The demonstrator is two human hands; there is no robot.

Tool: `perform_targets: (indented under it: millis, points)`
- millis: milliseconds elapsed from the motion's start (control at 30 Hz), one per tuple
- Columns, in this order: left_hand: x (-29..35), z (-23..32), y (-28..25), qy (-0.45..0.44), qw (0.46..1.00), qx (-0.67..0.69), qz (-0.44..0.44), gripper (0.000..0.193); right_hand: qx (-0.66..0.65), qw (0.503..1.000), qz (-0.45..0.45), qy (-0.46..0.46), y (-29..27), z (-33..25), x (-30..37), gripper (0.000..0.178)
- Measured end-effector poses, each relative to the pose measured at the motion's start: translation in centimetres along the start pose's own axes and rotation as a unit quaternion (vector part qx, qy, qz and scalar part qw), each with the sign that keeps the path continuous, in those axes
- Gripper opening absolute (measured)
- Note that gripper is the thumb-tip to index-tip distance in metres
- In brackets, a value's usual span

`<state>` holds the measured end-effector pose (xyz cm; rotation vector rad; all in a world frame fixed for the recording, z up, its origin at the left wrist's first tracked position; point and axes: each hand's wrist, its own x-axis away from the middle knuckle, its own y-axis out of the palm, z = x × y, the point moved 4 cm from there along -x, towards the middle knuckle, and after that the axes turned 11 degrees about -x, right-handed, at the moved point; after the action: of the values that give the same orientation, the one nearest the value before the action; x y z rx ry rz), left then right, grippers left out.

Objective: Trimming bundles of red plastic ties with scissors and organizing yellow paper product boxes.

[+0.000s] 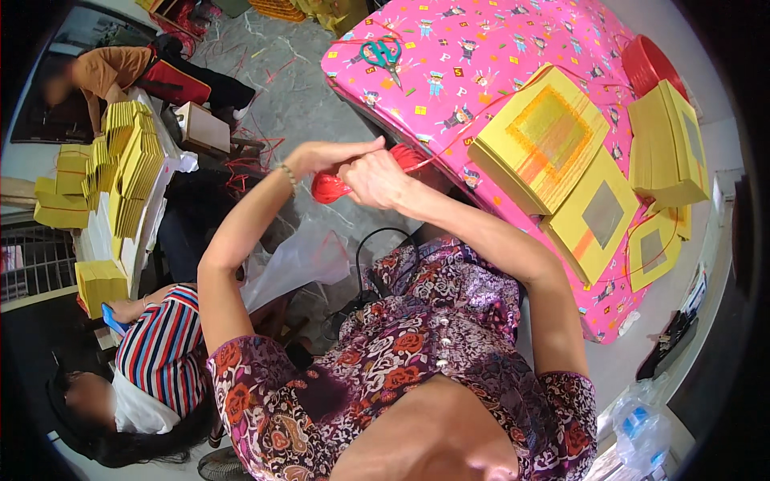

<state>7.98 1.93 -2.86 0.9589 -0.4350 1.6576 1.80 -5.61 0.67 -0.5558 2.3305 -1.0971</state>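
A bundle of red plastic string [327, 189] is gripped in front of me, beside the near left edge of the pink table. My right hand [374, 178] is closed in a fist around it, and loops stick out on both sides of the fist. My left hand [335, 155] lies against the bundle just above, thumb side up; its fingers are mostly hidden behind the right hand. A strand of the red string runs across the table to a stack of yellow paper [501, 164] with a patterned orange square on top.
Teal-handled scissors [391, 64] lie on the pink patterned tablecloth [449, 88]. More yellow paper stacks [666, 152] and a red tub [654, 68] stand at the right. On the left, two people sit or bend by a table with yellow bundles [132, 168]. A clear plastic bag [301, 260] hangs below my hands.
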Motion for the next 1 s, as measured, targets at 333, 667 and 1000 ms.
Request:
perform_targets:
  millis: [333, 667, 1000]
  points:
    - [-3.1, 4.7, 4.5, 0.039, 0.996, -0.052, -0.062, 0.032, 0.029, 0.996, -0.084, -0.005, 3.1, -5.6, -0.2, 0.018]
    - [-1.4, 10.4, -1.8, 0.106, 0.976, 0.155, 0.114, 0.02, -0.027, 0.992, 0.062, -0.104, 3.5, -10.5, -0.6, 0.011]
    - [5.0, 14.3, -1.0, 0.175, 0.965, 0.192, 0.033, 0.016, -0.046, 0.969, 0.052, -0.237, -2.4, -12.0, 3.0, 0.029]
